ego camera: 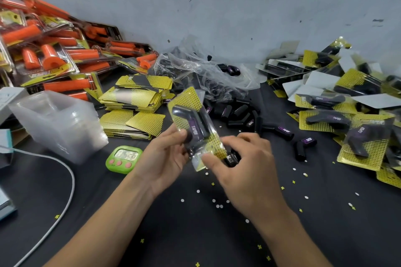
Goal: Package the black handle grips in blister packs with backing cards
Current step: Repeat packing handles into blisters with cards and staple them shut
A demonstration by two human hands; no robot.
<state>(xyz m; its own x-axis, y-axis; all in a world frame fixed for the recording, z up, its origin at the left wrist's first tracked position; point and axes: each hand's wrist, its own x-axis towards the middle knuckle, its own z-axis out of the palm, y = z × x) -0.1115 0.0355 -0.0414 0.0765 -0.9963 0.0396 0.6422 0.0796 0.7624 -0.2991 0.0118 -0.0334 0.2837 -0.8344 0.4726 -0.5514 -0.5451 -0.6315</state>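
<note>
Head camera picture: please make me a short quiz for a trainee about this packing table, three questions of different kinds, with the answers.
1. True or false: the left hand and the right hand both hold one blister pack with a black grip inside.
2. Where is the green timer? A) on the table, left of the left hand; B) on the stack of backing cards; C) in the right hand.
3. Fill in: the packs piled at the far left hold ___ grips.
Key: 1 true; 2 A; 3 orange.
</note>
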